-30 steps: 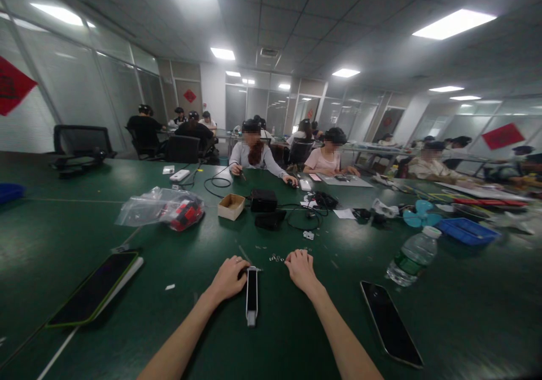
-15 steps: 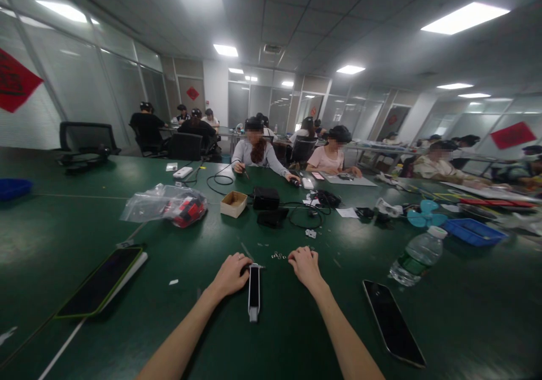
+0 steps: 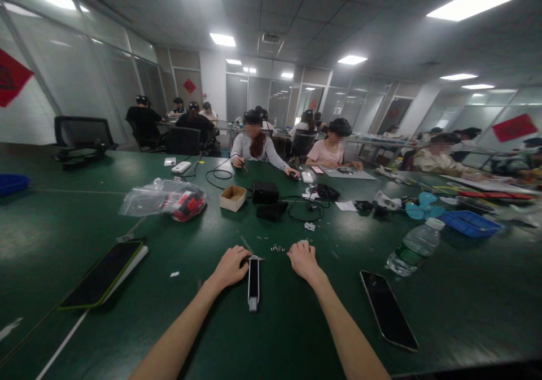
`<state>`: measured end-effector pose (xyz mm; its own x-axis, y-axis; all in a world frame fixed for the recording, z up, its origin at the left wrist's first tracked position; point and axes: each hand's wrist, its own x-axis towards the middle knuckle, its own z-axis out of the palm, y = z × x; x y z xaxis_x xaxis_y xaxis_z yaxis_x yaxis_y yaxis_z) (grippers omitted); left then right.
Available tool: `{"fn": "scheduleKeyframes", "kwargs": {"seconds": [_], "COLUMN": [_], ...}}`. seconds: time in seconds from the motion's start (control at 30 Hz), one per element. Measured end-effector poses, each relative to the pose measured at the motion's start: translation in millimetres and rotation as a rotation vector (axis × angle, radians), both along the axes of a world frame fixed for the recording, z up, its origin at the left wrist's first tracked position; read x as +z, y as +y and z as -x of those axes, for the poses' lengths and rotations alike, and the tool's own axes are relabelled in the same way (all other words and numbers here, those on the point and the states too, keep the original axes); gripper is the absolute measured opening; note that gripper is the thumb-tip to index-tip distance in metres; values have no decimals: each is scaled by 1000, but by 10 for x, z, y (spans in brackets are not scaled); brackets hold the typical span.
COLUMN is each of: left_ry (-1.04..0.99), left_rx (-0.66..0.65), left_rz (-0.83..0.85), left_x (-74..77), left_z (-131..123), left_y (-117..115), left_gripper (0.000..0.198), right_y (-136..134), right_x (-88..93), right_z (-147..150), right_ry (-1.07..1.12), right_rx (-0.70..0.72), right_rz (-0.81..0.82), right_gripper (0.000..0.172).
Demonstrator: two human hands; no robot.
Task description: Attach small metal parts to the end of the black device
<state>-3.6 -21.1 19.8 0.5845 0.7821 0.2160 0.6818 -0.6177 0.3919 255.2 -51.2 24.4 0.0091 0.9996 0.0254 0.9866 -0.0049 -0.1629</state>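
Observation:
A slim white device (image 3: 253, 285) with a long black face lies on the green table (image 3: 271, 340), its grey end towards me. My left hand (image 3: 231, 265) rests just left of its far end, fingers loosely bent. Whether the fingertips touch it I cannot tell. My right hand (image 3: 303, 259) lies on the table further right, its fingers bent and slightly apart. Several small shiny metal pieces (image 3: 278, 248) are scattered between the hands, nearest to the right thumb. Beyond the right hand is a small white plate-like piece (image 3: 310, 227). Nothing shows in either hand.
A green-edged phone (image 3: 104, 275) lies at left, a black phone (image 3: 388, 310) at right by a water bottle (image 3: 415, 248). Further off are a plastic bag (image 3: 165, 199), a small open box (image 3: 232, 198), a black case (image 3: 265, 192) and a blue tray (image 3: 472, 223). People sit opposite.
My view has tilted down slightly, so everything sits a little higher in the picture. My hands and the device keep about the same places on the table.

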Motion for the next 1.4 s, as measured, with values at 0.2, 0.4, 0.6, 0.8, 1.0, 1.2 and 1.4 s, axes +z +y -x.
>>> {"fn": "scheduleKeyframes", "kwargs": {"seconds": [0.2,0.4,0.6,0.8,1.0,1.2,1.4], "left_ry": [3,1,-1,14,6,18,32], "left_rx": [-8,-14,-13,11,11,24,3], "left_rz": [-13,-14,-8,11,11,51,32], "left_x": [2,12,0,6,2,44,81], "left_z": [-10,-9,-4,-11,-7,-11,-40], "left_y": [3,-1,2,-3,3,-1,7], "left_gripper": [23,23,23,24,25,25,25], "right_y": [-7,-27,-25,-5,-37,-19,-62], "right_x": [23,53,128,138,124,126,195], "right_z": [13,-4,-20,-70,-162,-152,-196], "right_ry": [-13,-44,-33,29,120,143,96], "right_rx": [-13,11,28,28,46,60,115], "right_rz": [-54,-29,39,6,-150,-177,-109], "right_gripper": [24,23,31,26,15,15,25]}}
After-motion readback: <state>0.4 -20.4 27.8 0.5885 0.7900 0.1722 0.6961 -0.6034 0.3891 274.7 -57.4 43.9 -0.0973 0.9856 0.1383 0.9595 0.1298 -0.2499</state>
